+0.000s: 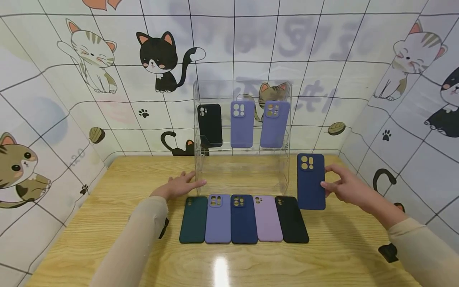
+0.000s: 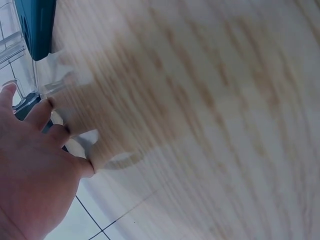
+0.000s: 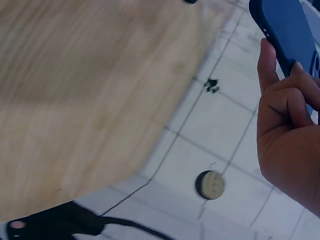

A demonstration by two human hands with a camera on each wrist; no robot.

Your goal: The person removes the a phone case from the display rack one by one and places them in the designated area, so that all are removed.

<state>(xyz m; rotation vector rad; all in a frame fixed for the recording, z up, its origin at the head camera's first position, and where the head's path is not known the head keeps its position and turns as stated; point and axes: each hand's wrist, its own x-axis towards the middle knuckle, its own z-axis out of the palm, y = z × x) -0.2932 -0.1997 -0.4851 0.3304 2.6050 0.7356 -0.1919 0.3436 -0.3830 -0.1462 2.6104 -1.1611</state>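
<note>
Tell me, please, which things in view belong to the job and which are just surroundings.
Job:
navy rectangular phone case, pinched by the right hand
clear plastic tiered stand, left hand at its edge
three flat black or lavender cases on it
row of five flat coloured cases

Surroundings:
pale wooden table
white cat-patterned backdrop

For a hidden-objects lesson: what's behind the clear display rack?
Visible through the rack: cat-print backdrop, including a brown cat, and wooden tabletop. The black phone case and two lavender phone cases hide parts of the backdrop.
</note>
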